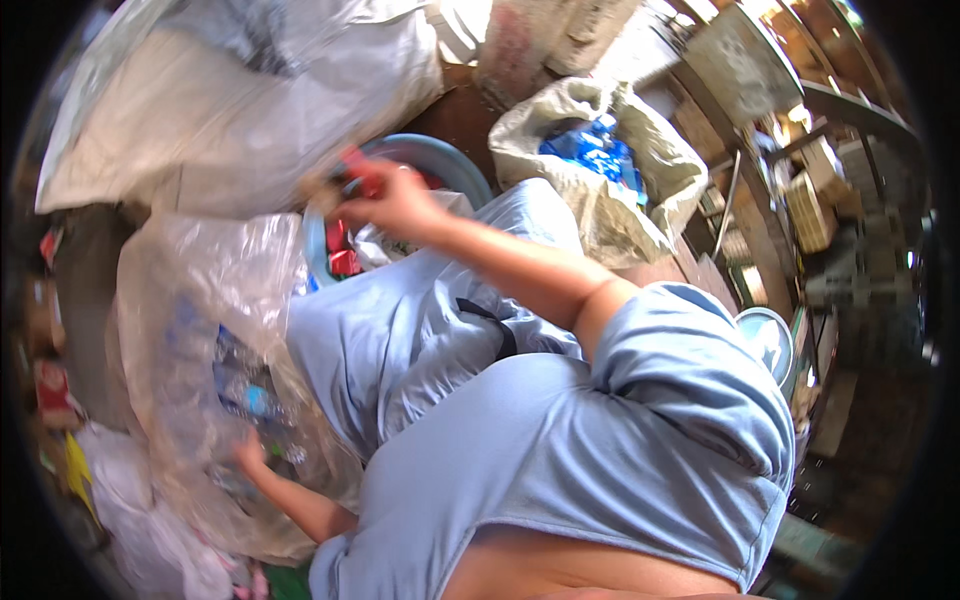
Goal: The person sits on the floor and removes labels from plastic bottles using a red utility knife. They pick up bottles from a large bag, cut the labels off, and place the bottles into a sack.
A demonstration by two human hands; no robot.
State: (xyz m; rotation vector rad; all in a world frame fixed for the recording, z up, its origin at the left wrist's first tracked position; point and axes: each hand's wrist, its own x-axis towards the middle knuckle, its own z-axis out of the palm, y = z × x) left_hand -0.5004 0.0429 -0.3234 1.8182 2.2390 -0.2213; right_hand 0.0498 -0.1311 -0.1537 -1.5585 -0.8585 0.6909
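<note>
My right hand (397, 199) is raised over a light blue plastic basin (442, 146), gripping a red object (365, 174) too blurred to name exactly. Below that hand, crumpled red pieces (343, 259) and a whitish plastic bag (375, 244) lie inside the basin. My left hand (250, 452) reaches into the mouth of a large clear plastic sack (172, 420). Clear plastic bottles (255, 397), one with a light blue label, lie in the sack near its fingers. Blur hides whether the left fingers touch or hold anything.
A cream woven sack (517, 135) holding blue plastic pieces (596, 154) stands beyond my knee. A big whitish sack (247, 127) fills the upper left. White plastic bags (142, 502) lie at lower left. Wooden planks and boxes (810, 210) crowd the right side.
</note>
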